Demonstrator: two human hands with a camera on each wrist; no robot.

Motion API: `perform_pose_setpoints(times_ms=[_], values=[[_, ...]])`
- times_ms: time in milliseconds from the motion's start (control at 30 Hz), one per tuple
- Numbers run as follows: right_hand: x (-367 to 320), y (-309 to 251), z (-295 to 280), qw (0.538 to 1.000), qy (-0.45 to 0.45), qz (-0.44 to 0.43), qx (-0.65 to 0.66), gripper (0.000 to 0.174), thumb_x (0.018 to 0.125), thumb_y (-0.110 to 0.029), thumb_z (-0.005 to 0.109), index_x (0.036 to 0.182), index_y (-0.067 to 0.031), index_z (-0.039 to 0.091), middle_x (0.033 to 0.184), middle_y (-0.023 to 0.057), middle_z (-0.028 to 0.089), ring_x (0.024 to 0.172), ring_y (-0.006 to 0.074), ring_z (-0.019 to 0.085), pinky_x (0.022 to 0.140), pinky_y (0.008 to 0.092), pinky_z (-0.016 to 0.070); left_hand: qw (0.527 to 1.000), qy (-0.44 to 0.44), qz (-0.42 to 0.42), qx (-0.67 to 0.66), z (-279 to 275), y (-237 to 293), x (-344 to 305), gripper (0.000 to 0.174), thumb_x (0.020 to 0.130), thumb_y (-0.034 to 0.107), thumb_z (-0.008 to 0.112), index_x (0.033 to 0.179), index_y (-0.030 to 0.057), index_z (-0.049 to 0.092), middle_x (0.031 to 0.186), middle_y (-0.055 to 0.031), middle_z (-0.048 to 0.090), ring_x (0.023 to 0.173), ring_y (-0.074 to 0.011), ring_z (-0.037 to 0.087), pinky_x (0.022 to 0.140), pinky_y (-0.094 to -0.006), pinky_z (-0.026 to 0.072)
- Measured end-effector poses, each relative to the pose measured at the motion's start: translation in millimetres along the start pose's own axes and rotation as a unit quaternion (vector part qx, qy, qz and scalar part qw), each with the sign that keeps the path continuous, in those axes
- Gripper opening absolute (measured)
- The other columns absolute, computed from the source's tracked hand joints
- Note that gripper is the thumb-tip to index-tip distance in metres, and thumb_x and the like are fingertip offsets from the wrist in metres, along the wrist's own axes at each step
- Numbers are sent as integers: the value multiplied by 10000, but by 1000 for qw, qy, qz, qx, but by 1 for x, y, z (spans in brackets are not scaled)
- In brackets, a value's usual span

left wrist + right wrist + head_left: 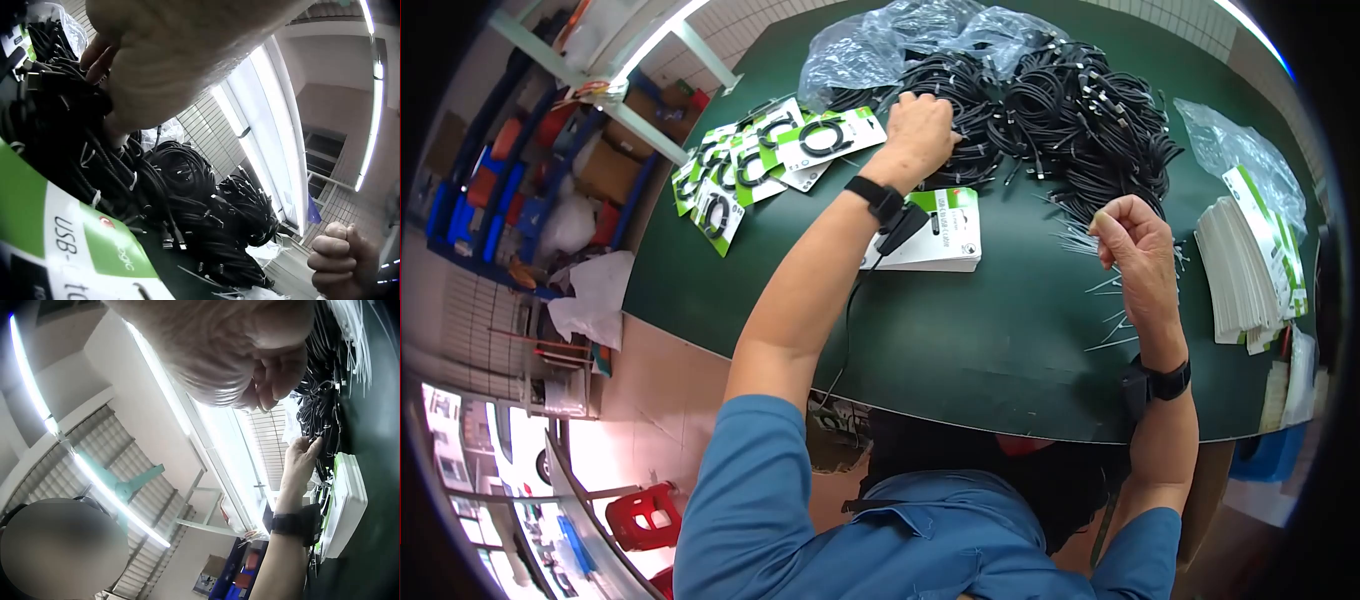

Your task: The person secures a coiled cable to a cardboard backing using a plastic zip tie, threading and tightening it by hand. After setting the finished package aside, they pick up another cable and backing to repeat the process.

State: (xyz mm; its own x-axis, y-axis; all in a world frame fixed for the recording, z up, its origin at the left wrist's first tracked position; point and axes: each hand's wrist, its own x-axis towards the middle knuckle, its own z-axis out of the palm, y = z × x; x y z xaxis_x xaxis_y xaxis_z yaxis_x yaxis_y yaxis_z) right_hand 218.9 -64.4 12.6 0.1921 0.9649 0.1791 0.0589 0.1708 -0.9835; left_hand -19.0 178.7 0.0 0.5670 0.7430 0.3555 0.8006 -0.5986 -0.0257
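Observation:
My left hand (917, 135) reaches into the pile of coiled black USB cables (1050, 100) at the back of the table. In the left wrist view its fingers (100, 59) curl round a black cable (69, 84) at the pile's near side. My right hand (1138, 245) is raised over the table's right part, fingers curled in and thumb against the forefinger; nothing shows between them. Thin white cable ties (1112, 285) lie beneath and beside it. Below my left wrist sits a stack of white-and-green cards (960, 240), printed as USB cable packaging.
Several cards with coiled cables (745, 165) overlap at the left. A tall stack of cards (1240, 270) stands at the right edge. Clear plastic bags (855, 60) lie behind the pile, another plastic bag (1240, 150) at the right. The green table (1000, 350) ends before my body.

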Motion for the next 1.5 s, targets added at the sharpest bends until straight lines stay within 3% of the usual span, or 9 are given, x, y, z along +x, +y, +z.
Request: perform_pose_setpoints(times_ms=[200, 367, 467, 700, 900, 1000, 1133, 1300, 1500], values=[[-1, 2, -5, 1000, -8, -16, 2, 109, 1034, -137, 660, 958, -66, 628, 840, -20, 616, 662, 30, 512, 582, 188, 416, 996, -82, -12, -20, -4, -4, 15, 305, 837, 329, 807, 967, 54, 779, 960, -171, 755, 1021, -400, 684, 929, -475, 533], [2, 1, -4, 1000, -11, -23, 5, 108, 1035, -136, 657, 960, -64, 627, 840, -20, 614, 658, 29, 507, 580, 188, 412, 998, -41, -14, 39, -12, 7, 16, 311, 850, 334, 794, 964, 44, 781, 960, -182, 760, 976, -389, 708, 939, -476, 537], [-2, 0, -4, 1000, -6, -20, 1, 112, 1032, -135, 659, 954, -61, 629, 841, -20, 616, 657, 30, 510, 580, 189, 414, 983, 157, 11, 98, -18, 10, 21, 311, 869, 330, 776, 957, 31, 771, 882, -184, 758, 865, -382, 733, 868, -481, 566], [-3, -9, 1, 1000, -3, -20, -11, 119, 1007, -105, 658, 908, -41, 644, 804, -17, 623, 651, 48, 545, 578, 204, 436, 926, 254, -1, -278, -83, 46, 30, 296, 971, 258, 677, 916, -30, 713, 721, -195, 710, 619, -346, 690, 578, -403, 507], [-9, -23, 5, 999, -20, 23, 27, 126, 998, -142, 681, 961, -24, 655, 804, -1, 652, 644, 52, 556, 576, 210, 452, 752, 79, -59, -652, -89, 126, -31, 250, 975, 201, 692, 972, -49, 684, 666, -159, 649, 561, -257, 607, 579, -365, 467], [-10, -25, 1, 997, 47, -5, 56, 174, 996, -166, 692, 1061, -7, 666, 870, 27, 681, 671, 56, 575, 585, 212, 466, 863, 108, -8, -493, -94, 149, -55, 180, 984, 153, 687, 1000, -26, 693, 681, -158, 652, 562, -254, 608, 566, -362, 456], [-3, -26, -15, 988, 96, -9, 118, 320, 974, -181, 731, 1211, 19, 655, 988, 65, 705, 743, 63, 610, 600, 207, 480, 928, 150, 59, -335, -82, 148, -69, 157, 985, 140, 693, 1026, -12, 698, 703, -162, 658, 564, -263, 605, 559, -360, 453], [-8, -34, -10, 1000, -11, -2, 7, 456, 914, -122, 802, 1315, 29, 644, 1116, 86, 702, 874, 74, 649, 657, 212, 527, 909, 70, 31, -410, -80, 153, -85, 152, 987, 131, 706, 1038, -12, 703, 714, -115, 668, 567, -193, 585, 548, -326, 442], [-13, -29, -5, 997, -62, -34, -7, 418, 865, -65, 842, 1244, 6, 679, 1097, 61, 710, 916, 77, 655, 745, 229, 565, 816, 6, -5, -578, -75, 150, -96, 140, 982, 112, 728, 1049, -10, 713, 729, -12, 656, 625, -55, 520, 547, -249, 403]])
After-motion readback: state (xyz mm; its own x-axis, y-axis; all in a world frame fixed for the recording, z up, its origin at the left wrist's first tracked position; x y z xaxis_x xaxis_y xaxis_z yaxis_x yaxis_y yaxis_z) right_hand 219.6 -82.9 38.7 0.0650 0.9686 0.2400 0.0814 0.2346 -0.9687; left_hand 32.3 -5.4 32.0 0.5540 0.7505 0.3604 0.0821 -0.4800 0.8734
